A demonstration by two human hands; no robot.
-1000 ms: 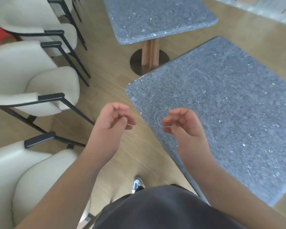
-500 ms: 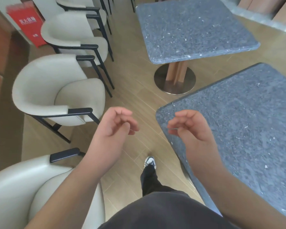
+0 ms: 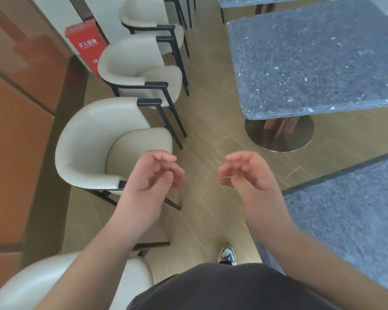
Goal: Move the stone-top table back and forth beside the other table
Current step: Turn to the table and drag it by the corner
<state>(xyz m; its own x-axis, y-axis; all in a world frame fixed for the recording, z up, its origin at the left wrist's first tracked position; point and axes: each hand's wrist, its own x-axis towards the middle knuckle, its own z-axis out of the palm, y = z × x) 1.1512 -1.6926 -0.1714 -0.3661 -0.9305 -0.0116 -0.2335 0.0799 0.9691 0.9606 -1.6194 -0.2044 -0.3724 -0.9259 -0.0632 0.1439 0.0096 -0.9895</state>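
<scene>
Left hand and right hand, frame centre: fingers loosely curled, holding nothing, raised over bare wooden floor. Grey speckled stone-top table, lower right: beside right forearm, untouched. Matching pedestal table, upper right: apart. Cream armchairs, left: lined along wall, leaving aisle.

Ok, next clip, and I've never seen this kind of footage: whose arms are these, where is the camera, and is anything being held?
This is no robot. A person wears one wide-angle camera on the head, looking forward and down, so the bare arms are their own. The left hand and right hand hang in the air over the wooden floor with fingers loosely curled; neither holds or touches anything. At right is the near stone-top table, and beyond it the other table on a round metal base; nothing lies on either top. Cream chairs line the left side, a red box sits behind them, and one shoe shows below.
</scene>
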